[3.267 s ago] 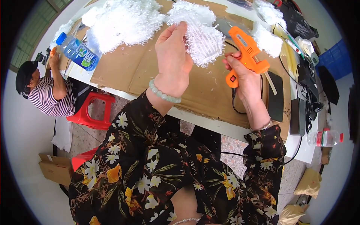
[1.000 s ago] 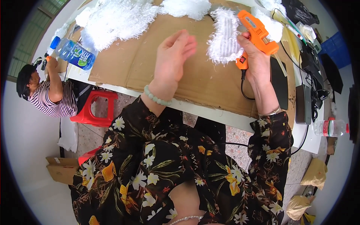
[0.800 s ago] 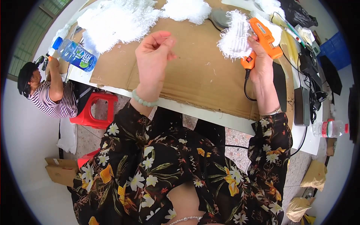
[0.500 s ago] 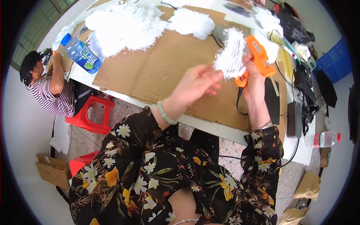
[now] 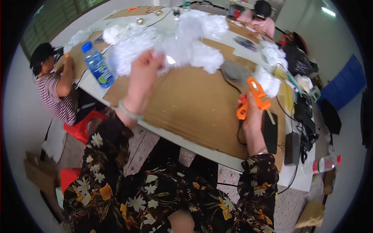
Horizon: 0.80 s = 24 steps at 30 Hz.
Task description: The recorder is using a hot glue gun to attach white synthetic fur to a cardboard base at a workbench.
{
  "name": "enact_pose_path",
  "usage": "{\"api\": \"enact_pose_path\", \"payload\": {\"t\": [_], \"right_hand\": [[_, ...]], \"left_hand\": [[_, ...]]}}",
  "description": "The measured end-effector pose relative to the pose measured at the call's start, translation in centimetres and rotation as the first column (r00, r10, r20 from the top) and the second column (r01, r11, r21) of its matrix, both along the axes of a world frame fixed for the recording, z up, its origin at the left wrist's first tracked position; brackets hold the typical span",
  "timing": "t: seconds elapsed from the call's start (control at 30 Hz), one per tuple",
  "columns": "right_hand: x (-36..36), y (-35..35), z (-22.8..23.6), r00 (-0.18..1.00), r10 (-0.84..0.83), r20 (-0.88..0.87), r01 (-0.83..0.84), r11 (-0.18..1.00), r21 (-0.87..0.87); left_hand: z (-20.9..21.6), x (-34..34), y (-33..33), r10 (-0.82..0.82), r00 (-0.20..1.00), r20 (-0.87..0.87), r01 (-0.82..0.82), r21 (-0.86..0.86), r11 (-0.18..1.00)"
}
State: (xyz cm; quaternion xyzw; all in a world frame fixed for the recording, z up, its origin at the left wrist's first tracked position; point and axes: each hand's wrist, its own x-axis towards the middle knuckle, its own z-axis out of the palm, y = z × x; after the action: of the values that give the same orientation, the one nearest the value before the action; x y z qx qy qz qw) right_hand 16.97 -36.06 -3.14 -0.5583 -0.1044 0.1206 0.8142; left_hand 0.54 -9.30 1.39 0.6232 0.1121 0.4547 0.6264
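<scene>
My right hand [image 5: 254, 113] is wrapped round an orange glue gun [image 5: 256, 88], held above the right part of the cardboard sheet [image 5: 186, 105]. A dark cord runs down from the gun's handle. Over the left-middle of the cardboard, my left hand [image 5: 142, 72] is raised, its fingers pinched on a white fuzzy piece [image 5: 182, 44] that motion smears. Behind that piece lie a large white fluffy heap [image 5: 132, 44] and a smaller white fluffy heap [image 5: 208, 58]. Part of the large heap is hidden by my left hand.
A blue-capped bottle [image 5: 98, 65] stands left on the white table. Dark adapters and cables [image 5: 305, 124] line the right edge, near a clear red-capped bottle [image 5: 326, 164]. One person [image 5: 56, 87] sits left by a red stool [image 5: 83, 126]; another person [image 5: 259, 19] works at the far end.
My left hand has moved left and away from the glue gun, carrying the white fuzzy piece. The view has tilted up, bringing in the far person. My right hand still holds the gun.
</scene>
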Motion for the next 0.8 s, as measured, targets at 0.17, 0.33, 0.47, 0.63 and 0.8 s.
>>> {"api": "enact_pose_path", "payload": {"t": [0.17,0.33,0.47,0.63,0.8], "right_hand": [[0.2,0.6,-0.7,0.997,0.068,0.032,-0.067,0.997,-0.031],[0.4,0.4,-1.4,0.996,0.075,0.044,-0.072,0.995,-0.064],[-0.3,0.7,-1.0,0.995,0.086,0.054,-0.082,0.995,-0.059],[0.3,0.0,-1.6,0.997,0.068,0.041,-0.065,0.995,-0.074],[-0.6,0.8,-0.4,0.994,0.098,0.054,-0.092,0.991,-0.092]], "left_hand": [[10.8,-5.3,4.2,0.221,0.891,0.397,-0.262,0.051,0.964],[14.0,-5.5,9.5,0.183,0.872,0.453,-0.268,0.129,0.955],[11.9,-3.3,14.9,0.365,0.872,0.325,-0.361,-0.075,0.929],[9.7,1.8,16.1,0.433,0.891,0.133,-0.429,-0.063,0.901],[9.8,3.2,18.9,0.520,0.854,-0.006,-0.520,-0.025,0.854]]}}
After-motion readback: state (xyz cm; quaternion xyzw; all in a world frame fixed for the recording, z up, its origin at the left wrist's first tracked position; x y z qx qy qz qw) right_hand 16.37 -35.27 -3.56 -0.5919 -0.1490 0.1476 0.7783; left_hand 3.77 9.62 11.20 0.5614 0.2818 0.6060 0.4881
